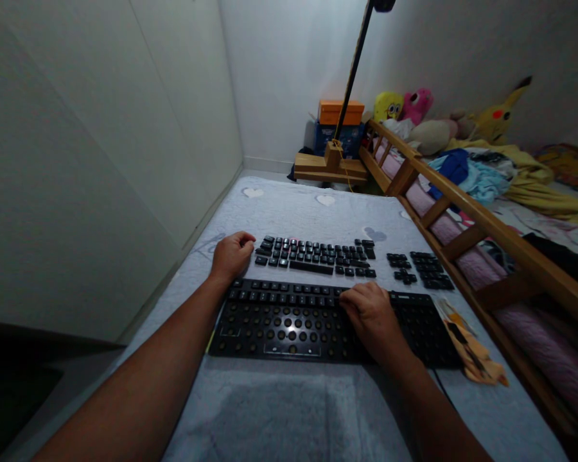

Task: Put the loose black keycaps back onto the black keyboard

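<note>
A black keyboard [289, 333] lies on the cloth-covered bed. Its top two rows carry keycaps, while the lower rows show bare round key seats. My right hand [368, 311] is closed, its fingertips pinched down on a keycap at the right end of the number row; the fingers hide most of it. Beyond the keyboard's upper left corner rests my left hand [232, 256], fingers curled together beside the loose keycaps [318, 251]. Whether that hand holds anything is hidden. The loose keycaps are laid out in keyboard order, with a long space bar [311, 267] at the front.
More keycap groups [431, 269] lie at the right. An orange cloth [481, 362] with slim tools on it touches the keyboard's right end. A cable runs toward me. A wooden bed rail [462, 196] borders the right side; a stand [331, 163] with a pole is behind.
</note>
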Available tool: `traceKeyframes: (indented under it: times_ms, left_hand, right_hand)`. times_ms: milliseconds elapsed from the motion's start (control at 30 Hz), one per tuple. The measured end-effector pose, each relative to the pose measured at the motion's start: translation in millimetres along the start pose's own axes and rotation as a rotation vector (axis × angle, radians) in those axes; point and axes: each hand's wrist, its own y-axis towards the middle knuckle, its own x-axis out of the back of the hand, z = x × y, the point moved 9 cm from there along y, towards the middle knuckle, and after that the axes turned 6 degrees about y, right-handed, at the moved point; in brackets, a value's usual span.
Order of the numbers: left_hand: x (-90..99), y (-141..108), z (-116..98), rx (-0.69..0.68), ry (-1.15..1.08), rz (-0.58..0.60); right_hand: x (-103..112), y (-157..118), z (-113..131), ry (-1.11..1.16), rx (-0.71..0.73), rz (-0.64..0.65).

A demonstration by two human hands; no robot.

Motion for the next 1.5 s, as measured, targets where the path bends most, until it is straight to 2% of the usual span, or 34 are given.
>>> traceKeyframes:
  times_ms: [400,600,1100,1300,1500]
  left_hand:
    - [-0.5,0.0,-0.2,-0.004,0.002,-0.003]
    - [0.8,-1.2,-2.8,0.008,0.000,0.005]
    - [1.0,-1.0,-2.8,-0.002,0.006,-0.003]
    - [1.5,-1.7,-3.0,-0.003,0.001,0.000]
    - [1.1,-2.1,-3.6,0.004,-0.005,0.008]
  right_hand:
    - [-2.7,2.2,-0.7,0.044,-0.045,0.020]
    - [-5.2,4.3,0.1,-0.039,-0.083,0.045]
    - [-12.3,1.9,6.2,-0.135,-0.048,0.037]
    - [0.7,-0.3,-0.2,0.010,-0.046,-0.065]
    - [22.5,2.2,-20.4,0.053,-0.115,-0.169]
